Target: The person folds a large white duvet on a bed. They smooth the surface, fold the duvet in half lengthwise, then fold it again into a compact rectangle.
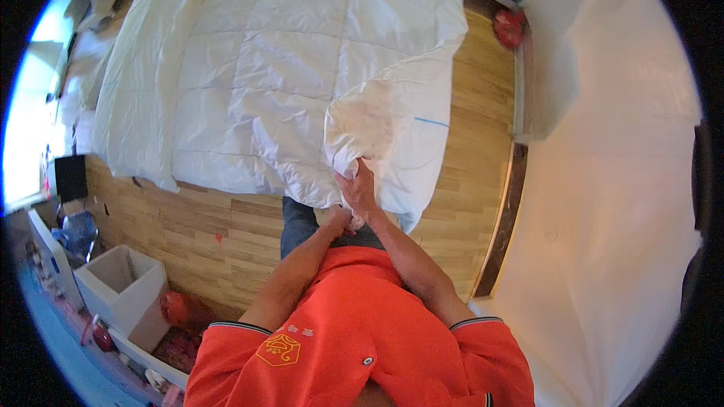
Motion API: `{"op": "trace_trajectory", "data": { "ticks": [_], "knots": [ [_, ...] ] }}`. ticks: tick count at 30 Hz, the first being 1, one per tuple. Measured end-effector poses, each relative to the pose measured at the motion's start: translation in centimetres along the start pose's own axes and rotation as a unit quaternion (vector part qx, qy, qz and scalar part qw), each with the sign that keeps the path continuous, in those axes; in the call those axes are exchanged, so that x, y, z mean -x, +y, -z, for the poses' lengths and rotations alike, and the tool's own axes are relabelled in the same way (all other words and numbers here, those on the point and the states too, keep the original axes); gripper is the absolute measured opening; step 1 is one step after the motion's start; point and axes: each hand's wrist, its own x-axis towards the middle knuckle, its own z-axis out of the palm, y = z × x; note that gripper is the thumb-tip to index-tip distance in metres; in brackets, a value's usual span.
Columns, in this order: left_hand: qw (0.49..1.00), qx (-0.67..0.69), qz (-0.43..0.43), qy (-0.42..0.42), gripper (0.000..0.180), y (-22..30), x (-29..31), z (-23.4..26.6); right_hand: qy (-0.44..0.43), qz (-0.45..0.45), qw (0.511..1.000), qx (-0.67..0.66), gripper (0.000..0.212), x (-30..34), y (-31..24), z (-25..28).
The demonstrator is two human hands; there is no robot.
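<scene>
Two hands are close to the red shirt (362, 324). The left hand (339, 220) has its fingers curled in on the edge of a big white quilt (279, 83). Just past it, the right hand (360, 190) has its fingers closed on a folded bit of the same quilt, which is spread out wide in front of the legs. Off to the left, a white box (139, 298) has an open top; I cannot tell what is at its bottom. A red bag (179, 309) is beside it. A clear blue jug (75, 232) is behind the box. Far off, a small red bag (509, 29) hides its insides.
</scene>
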Motion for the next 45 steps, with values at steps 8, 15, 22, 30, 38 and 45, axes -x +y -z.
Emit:
{"op": "trace_trajectory", "data": {
  "ticks": [8, 15, 22, 30, 38, 45],
  "knots": [
    [0.99, 0.042, -0.013, 0.133, 0.035, 0.5, 0.8, 0.1, -0.03, 0.034, 0.998, 0.046, 0.041, -1.1, -2.3, -5.1],
    [0.992, 0.021, -0.037, 0.122, 0.034, 0.0, 1.8, 2.5, -0.148, 0.152, 0.972, 0.105, 0.034, 0.0, -4.1, -13.0],
    [0.992, 0.006, -0.049, 0.114, 0.034, -1.2, 3.2, 4.2, -0.241, 0.263, 0.934, 0.035, 0.04, 2.3, -5.0, -18.7],
    [0.991, 0.005, -0.068, 0.114, 0.033, -1.3, 4.3, 5.8, -0.298, 0.151, 0.935, 0.117, 0.032, 0.0, -1.0, -20.4],
    [0.978, 0.005, -0.094, 0.189, 0.033, -2.7, 5.1, 7.0, -0.34, 0.097, 0.926, 0.13, 0.032, -0.6, -2.3, -23.1],
    [0.907, 0.22, -0.202, 0.297, 0.035, 2.0, 7.9, 9.2, -0.469, 0.125, 0.864, 0.131, 0.057, -3.1, -0.2, -23.7]
  ]
}}
